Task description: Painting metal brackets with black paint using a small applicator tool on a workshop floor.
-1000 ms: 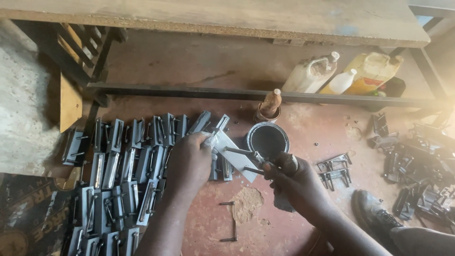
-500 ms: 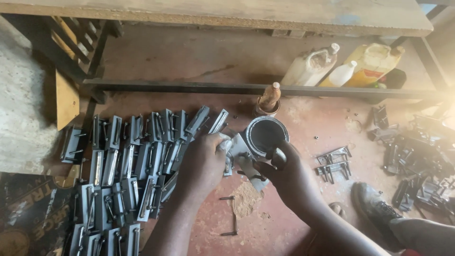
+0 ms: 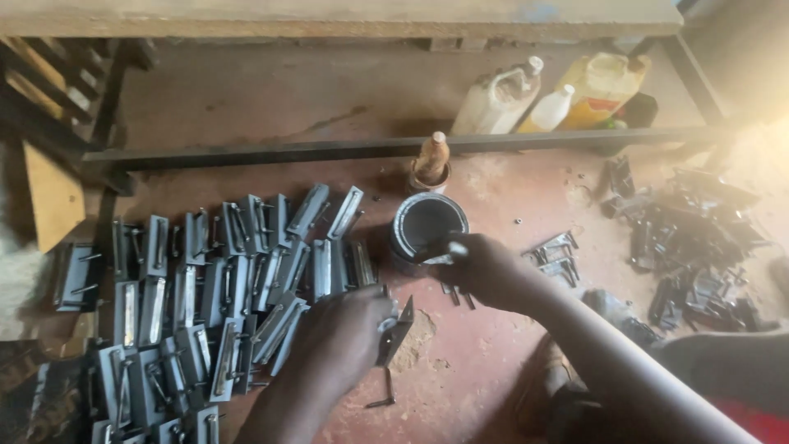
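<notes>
left hand [image 3: 349, 333] low at centre, back of hand up toward camera, fingers curled down and closed around something at its right edge, knuckles bunched. left forearm runs from bottom edge up and slightly right, wrist straight. right hand [image 3: 485, 267] further up and to the right, apart from the left, back of hand also facing camera, fingers folded in a pinch-like grip with the thumb side toward upper left. right forearm comes in long from lower right corner, angled up-left, wrist roughly in line with the arm. both arms bare. fingertips of both hands mostly hidden under the knuckles. right foot or shoe visible under right forearm, blurred.
</notes>
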